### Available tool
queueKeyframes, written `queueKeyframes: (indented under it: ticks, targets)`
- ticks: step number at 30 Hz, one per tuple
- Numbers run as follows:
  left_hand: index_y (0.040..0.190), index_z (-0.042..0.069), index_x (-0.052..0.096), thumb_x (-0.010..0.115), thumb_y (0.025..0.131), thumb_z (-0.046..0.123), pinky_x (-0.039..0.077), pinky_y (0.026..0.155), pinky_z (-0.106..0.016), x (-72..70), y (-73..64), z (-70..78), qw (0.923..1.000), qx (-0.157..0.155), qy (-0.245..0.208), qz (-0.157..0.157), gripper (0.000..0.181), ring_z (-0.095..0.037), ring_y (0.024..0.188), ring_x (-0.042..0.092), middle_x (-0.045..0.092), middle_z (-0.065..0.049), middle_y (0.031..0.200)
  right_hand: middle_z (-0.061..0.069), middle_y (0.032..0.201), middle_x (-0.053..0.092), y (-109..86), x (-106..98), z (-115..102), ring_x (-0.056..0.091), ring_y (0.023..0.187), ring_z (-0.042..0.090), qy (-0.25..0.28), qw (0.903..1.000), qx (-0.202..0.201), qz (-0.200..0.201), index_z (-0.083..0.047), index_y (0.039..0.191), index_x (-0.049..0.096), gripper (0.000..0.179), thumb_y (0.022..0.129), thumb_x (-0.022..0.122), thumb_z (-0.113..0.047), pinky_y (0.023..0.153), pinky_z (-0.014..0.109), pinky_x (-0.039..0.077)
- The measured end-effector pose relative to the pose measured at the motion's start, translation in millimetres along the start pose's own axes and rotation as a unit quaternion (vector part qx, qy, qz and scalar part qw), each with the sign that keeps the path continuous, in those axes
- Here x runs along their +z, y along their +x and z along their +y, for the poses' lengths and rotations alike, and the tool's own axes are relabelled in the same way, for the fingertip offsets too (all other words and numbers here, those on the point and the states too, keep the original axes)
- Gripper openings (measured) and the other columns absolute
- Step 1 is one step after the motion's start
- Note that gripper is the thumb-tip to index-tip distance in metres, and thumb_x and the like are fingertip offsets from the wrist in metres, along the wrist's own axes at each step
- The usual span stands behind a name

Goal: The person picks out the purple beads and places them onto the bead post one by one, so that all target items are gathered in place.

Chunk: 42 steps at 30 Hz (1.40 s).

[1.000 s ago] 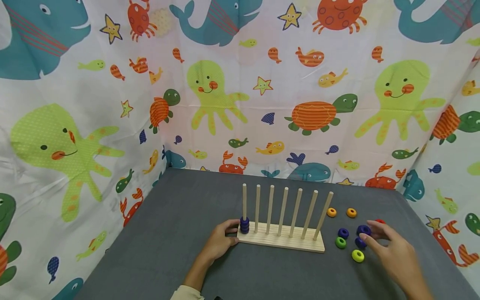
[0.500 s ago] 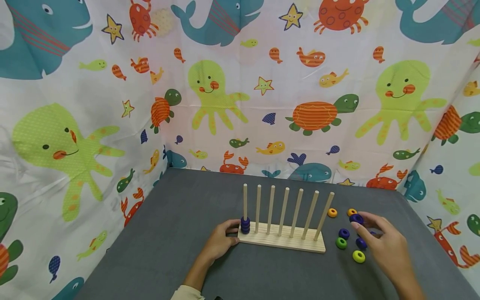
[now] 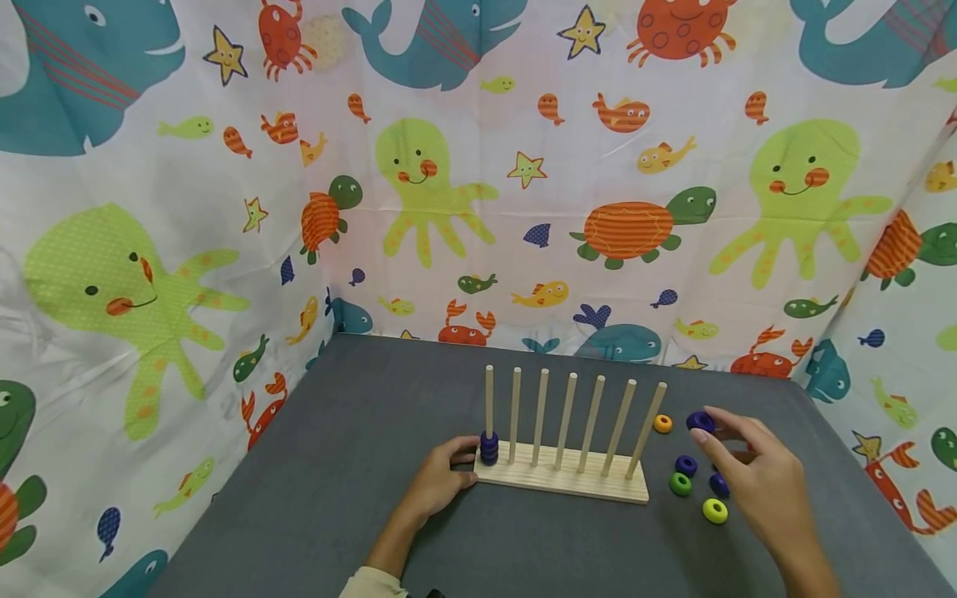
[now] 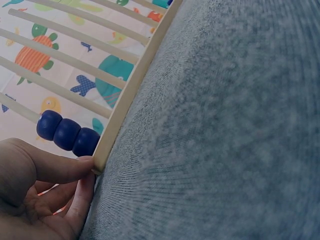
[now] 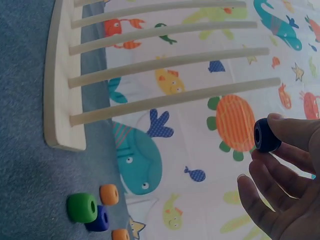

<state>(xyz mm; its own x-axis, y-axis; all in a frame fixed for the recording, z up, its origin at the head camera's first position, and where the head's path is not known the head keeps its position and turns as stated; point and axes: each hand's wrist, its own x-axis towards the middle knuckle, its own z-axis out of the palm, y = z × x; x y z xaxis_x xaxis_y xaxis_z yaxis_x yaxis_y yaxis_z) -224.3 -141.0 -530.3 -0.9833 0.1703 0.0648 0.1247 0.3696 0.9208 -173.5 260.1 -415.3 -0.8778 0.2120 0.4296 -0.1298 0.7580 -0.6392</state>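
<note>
A wooden peg stand (image 3: 557, 477) with a row of upright pegs sits on the grey table. Three dark blue beads (image 3: 489, 449) are stacked low on its leftmost peg; the other pegs are bare. My left hand (image 3: 441, 480) holds the left end of the base, thumb and fingers (image 4: 75, 205) at its corner beside the stacked beads (image 4: 66, 134). To the right of the stand, my right hand (image 3: 773, 482) pinches a dark blue bead (image 3: 700, 422) between thumb and fingertips. The right wrist view has this bead (image 5: 267, 136) raised near peg-top level, apart from the pegs.
Loose beads lie right of the stand: orange (image 3: 662, 424), blue (image 3: 685, 466), green (image 3: 679, 484) and yellow (image 3: 714, 511). Another blue bead (image 3: 718, 486) is partly behind my right hand. A second orange bead (image 5: 120, 234) shows in the right wrist view. A printed sea-animal cloth (image 3: 523, 274) surrounds the table.
My right hand has picked the blue bead up from among the loose beads and carried it up and to the left. The left hand and the stand stay put.
</note>
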Motion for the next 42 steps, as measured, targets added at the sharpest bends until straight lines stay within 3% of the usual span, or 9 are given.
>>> queueKeyframes:
  ticks: [4,10,23,42]
  targets:
    - [0.142,0.005,0.065,0.075,0.088,-0.006,0.052,0.101,-0.057,-0.3,0.3,-0.2,1.0000,0.002,0.002,0.000,0.056,-0.037,0.126,0.066,0.069,-0.018,0.137,0.013,0.120,0.068,-0.3,0,-6,0.055,0.095,0.002,0.004,0.9998,-0.017,0.009,-0.008,0.136,0.070,0.042,0.102,0.073,-0.033,0.070,0.004,0.044]
    - [0.142,0.005,0.065,0.075,0.088,-0.006,0.052,0.102,-0.058,-0.6,-0.1,1.4,1.0000,0.001,0.002,0.000,0.056,-0.037,0.126,0.066,0.069,-0.018,0.136,0.011,0.119,0.068,1.2,0,-14,0.049,0.099,-0.010,0.018,0.9986,-0.045,0.020,-0.008,0.136,0.071,0.041,0.100,0.076,-0.027,0.079,-0.002,0.037]
    - [0.143,0.004,0.065,0.075,0.089,-0.006,0.051,0.103,-0.058,0.0,-2.5,2.0,1.0000,0.001,0.002,-0.002,0.056,-0.037,0.126,0.066,0.069,-0.018,0.137,0.010,0.117,0.069,0.7,2,-33,0.052,0.102,-0.006,0.041,0.9951,-0.086,0.027,-0.009,0.135,0.072,0.040,0.098,0.078,-0.021,0.084,-0.001,0.038]
    - [0.143,0.002,0.064,0.073,0.089,-0.008,0.053,0.102,-0.056,1.4,0.1,0.4,1.0000,0.007,-0.002,-0.003,0.056,-0.038,0.127,0.065,0.067,-0.020,0.140,0.006,0.115,0.069,0.3,9,-53,0.055,0.104,-0.002,0.087,0.9909,-0.102,0.011,-0.013,0.138,0.071,0.041,0.098,0.078,-0.018,0.088,0.003,0.041]
